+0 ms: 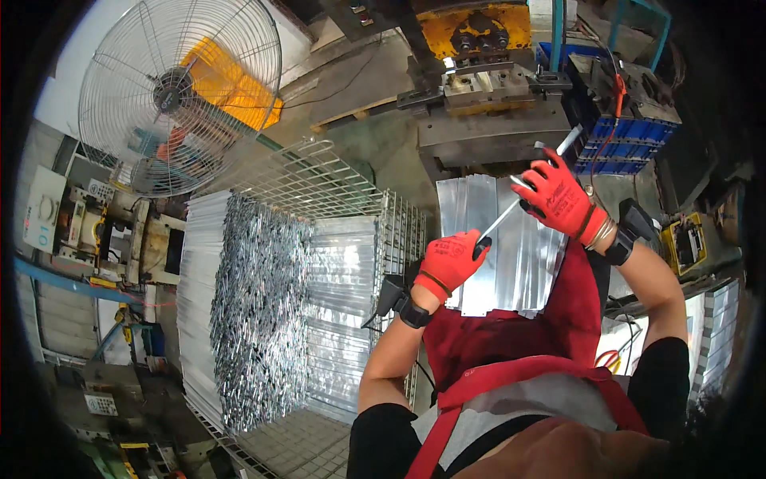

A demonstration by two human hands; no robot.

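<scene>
A long, narrow metal strip runs slantwise between my gloved hands, its far end pointing up toward the press. My left hand, in a red glove, is closed on the strip's lower end. Further up, my right hand grips the same strip, with fingers curled round it; part of the strip is hidden behind them. Beneath both hands lies a row of flat, shiny metal sheets, reaching from my red apron toward the machine.
To the left stands a wire mesh cage packed with stacked metal strips. A large round fan rises behind it. Ahead is a press with a metal die. Blue crates sit at the right, near a yellow bin.
</scene>
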